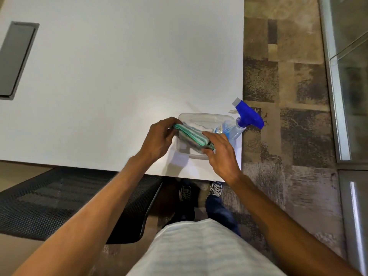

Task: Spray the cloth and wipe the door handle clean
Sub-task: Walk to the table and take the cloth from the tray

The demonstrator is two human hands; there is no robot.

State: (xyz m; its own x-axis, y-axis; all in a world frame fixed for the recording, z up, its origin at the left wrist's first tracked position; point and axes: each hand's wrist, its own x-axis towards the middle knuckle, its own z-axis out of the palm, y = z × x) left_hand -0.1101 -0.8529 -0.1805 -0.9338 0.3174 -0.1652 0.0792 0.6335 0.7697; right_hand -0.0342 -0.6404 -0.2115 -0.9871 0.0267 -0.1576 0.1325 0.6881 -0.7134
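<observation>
Head view: on a white table (119, 76), a folded green-edged cloth (191, 136) lies over a clear tub (205, 116). The left hand (159, 138) grips its nine o'clock end and the right hand (221, 154) pinches its four o'clock end. The spray bottle (249, 116) lies at two o'clock. Best to lift the cloth clear before spraying.

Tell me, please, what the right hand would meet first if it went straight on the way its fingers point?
The folded green cloth in the clear container: the right hand points its fingers straight at it. Whether they already touch it is unclear.
</observation>
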